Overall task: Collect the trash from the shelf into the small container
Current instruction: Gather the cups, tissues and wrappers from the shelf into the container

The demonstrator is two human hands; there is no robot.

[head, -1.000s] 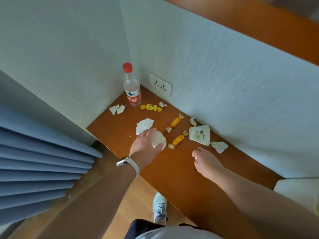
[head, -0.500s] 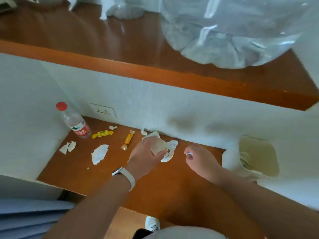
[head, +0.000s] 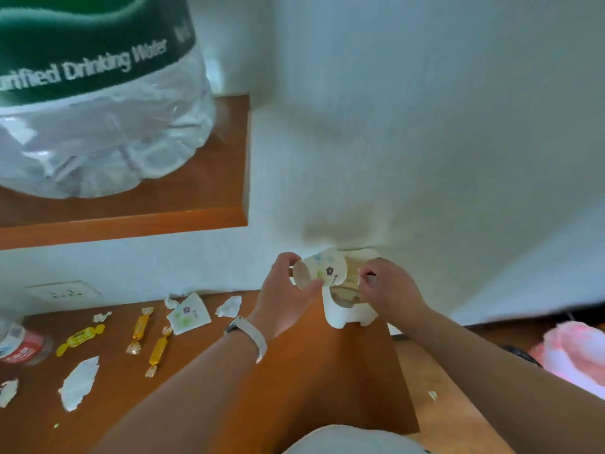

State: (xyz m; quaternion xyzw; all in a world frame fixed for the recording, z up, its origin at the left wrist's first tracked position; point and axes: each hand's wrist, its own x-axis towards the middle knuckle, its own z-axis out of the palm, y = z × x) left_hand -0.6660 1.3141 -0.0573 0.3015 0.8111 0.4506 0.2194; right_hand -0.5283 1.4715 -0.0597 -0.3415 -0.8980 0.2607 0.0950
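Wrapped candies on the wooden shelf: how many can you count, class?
3: a yellow candy near the bottle, a farther orange candy right of it, and a nearer orange candy beside that. The arms may hide more.

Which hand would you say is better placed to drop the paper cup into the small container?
Left, probably. The left hand grips the paper cup, tipped on its side at the mouth of the small container. The right hand is curled at the container's rim; whether it pinches anything is unclear.
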